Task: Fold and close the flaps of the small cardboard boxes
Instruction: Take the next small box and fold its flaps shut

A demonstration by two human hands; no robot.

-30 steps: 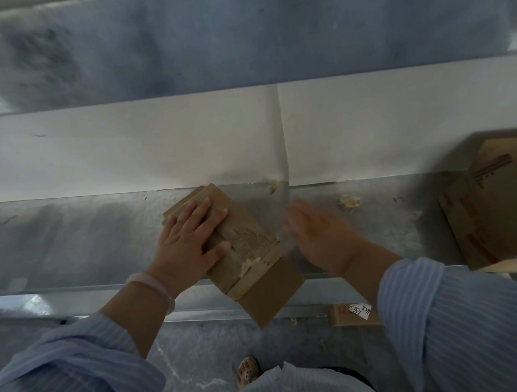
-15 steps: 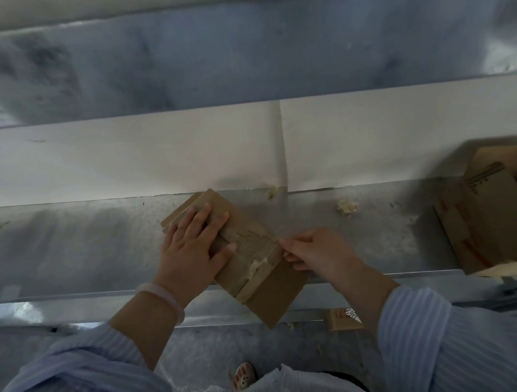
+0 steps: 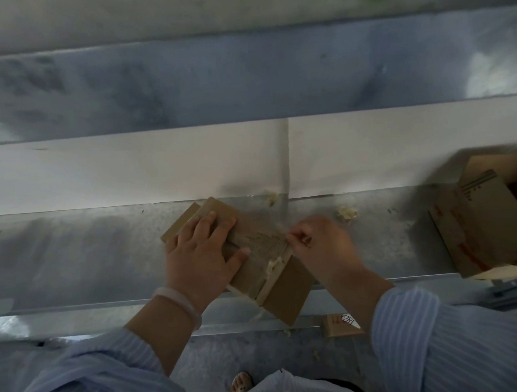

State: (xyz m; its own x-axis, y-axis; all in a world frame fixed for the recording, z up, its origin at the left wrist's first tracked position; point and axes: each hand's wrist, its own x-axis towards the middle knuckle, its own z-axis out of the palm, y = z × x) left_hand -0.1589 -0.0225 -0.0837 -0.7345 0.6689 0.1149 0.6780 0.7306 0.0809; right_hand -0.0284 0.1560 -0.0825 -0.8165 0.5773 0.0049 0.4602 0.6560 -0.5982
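Observation:
A small flattened brown cardboard box (image 3: pixel 283 289) lies diagonally on the metal worktop (image 3: pixel 72 258), its near corner hanging over the front edge. My left hand (image 3: pixel 200 255) presses flat on the box's far half, fingers spread. My right hand (image 3: pixel 318 243) is at the box's right edge, thumb and fingers pinched on a torn strip or edge there; what exactly it pinches is blurred. Pale shreds cling along the box's seam.
A larger open cardboard box (image 3: pixel 485 219) with red print stands at the right. Paper scraps (image 3: pixel 347 212) lie on the worktop behind my right hand. A white sheet (image 3: pixel 127 168) covers the raised ledge behind. A small labelled cardboard piece (image 3: pixel 341 324) lies below the edge.
My right hand came in from the right and closed on the box's right edge, then shifted slightly upward along it. My left hand stayed pressed on the box.

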